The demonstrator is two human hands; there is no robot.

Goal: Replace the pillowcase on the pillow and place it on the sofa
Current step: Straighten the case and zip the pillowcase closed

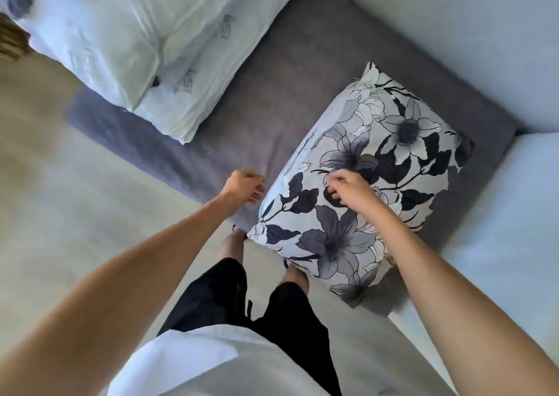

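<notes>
A pillow in a white case with grey and black flowers (372, 159) lies on the grey sofa seat (257, 102), its near corner hanging over the seat's front edge. My left hand (243, 185) hovers just left of the pillow's left edge, fingers loosely curled, holding nothing. My right hand (348, 188) rests over the top face of the pillow with its fingers curled down onto the fabric; whether it pinches the case is unclear.
Two bare white pillows (145, 47) with faint printed lettering are piled at the sofa's left end. A pale backrest (469, 32) and a pale armrest (508, 214) bound the seat. My legs in black shorts stand on the beige floor (75, 199).
</notes>
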